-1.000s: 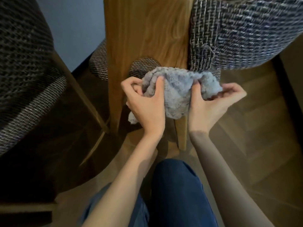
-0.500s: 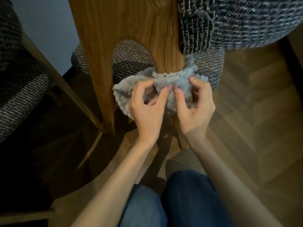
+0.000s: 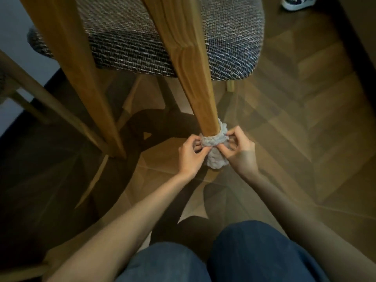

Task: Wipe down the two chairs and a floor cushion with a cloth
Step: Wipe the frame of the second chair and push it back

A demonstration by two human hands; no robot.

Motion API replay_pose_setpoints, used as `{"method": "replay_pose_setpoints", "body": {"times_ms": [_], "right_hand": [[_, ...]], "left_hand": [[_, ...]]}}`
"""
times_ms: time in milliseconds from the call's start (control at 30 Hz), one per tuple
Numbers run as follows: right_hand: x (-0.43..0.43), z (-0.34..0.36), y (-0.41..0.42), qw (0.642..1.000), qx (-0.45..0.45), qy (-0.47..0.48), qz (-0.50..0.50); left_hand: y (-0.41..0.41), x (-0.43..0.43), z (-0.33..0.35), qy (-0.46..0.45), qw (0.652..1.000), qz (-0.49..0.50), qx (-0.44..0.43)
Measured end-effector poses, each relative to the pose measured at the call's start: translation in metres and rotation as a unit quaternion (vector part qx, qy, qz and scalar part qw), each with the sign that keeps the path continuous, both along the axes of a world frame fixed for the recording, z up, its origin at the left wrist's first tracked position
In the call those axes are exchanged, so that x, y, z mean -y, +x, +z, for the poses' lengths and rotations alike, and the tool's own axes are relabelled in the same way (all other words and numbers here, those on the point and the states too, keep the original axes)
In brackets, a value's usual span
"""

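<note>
A fluffy grey cloth [image 3: 216, 157] is wrapped around the foot of a wooden chair leg [image 3: 195, 78], down at the floor. My left hand [image 3: 190, 157] pinches the cloth from the left side and my right hand [image 3: 239, 151] pinches it from the right. The chair's woven grey seat [image 3: 142, 37] spreads above, behind the leg. Another wooden leg [image 3: 77, 74] of the same chair stands to the left. The cloth hides the very bottom of the wrapped leg.
Part of a second chair's wooden frame [image 3: 30, 94] shows at the far left. Herringbone wood floor [image 3: 305, 119] extends to the right. A sneaker [image 3: 297, 2] sits at the top right. My knees in blue jeans [image 3: 254, 251] fill the bottom.
Both hands have slid the cloth down the chair leg from just under the seat to its foot at the floor, and the view has tilted downward.
</note>
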State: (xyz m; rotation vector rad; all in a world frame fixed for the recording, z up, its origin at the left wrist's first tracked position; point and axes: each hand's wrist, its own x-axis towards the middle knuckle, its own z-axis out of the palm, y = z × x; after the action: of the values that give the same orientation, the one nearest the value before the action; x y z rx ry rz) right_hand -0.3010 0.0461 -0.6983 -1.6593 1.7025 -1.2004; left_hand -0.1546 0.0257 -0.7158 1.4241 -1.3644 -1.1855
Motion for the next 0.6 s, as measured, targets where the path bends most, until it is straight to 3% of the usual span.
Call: {"method": "replay_pose_setpoints", "body": {"times_ms": [200, 333, 433, 600], "right_hand": [[0.004, -0.051, -0.014, 0.985, -0.006, 0.173, -0.011], [0.006, -0.046, -0.013, 0.977, -0.023, 0.21, -0.012], [-0.002, -0.023, -0.007, 0.993, -0.05, 0.105, -0.02], [-0.003, 0.05, 0.022, 0.988, -0.025, -0.146, -0.042]], "left_hand": [[-0.019, 0.014, -0.042, 0.087, 0.987, -0.053, 0.121], [-0.023, 0.01, -0.039, 0.123, 0.987, -0.01, 0.101], [-0.017, -0.001, -0.013, 0.122, 0.99, 0.063, 0.012], [0.0, -0.017, 0.066, -0.003, 0.975, 0.17, -0.143]]}}
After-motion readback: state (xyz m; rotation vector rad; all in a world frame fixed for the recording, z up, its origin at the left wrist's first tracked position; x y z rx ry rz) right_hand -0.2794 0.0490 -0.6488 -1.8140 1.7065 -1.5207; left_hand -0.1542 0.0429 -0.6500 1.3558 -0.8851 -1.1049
